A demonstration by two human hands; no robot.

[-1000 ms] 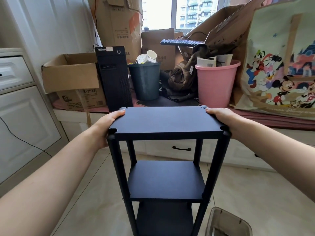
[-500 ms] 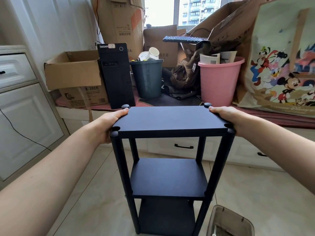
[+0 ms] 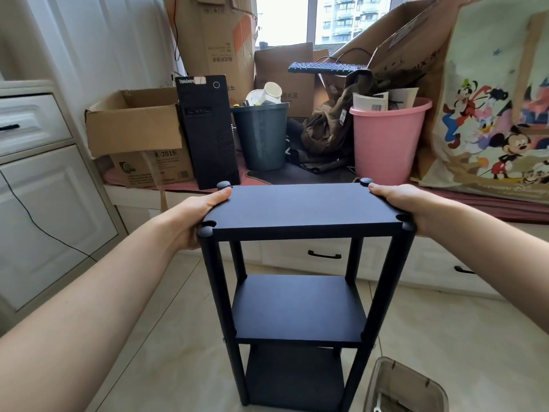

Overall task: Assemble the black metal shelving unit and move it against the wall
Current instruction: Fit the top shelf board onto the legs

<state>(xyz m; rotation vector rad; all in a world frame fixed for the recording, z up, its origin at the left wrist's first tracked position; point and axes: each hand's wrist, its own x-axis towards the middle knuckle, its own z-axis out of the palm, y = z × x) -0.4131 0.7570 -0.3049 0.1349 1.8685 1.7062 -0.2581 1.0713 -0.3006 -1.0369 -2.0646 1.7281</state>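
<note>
While both hands clasp its top panel's side edges, left hand and right hand, the fully assembled black shelving unit now stands closer to the window ledge, suggesting the move has begun.
</note>
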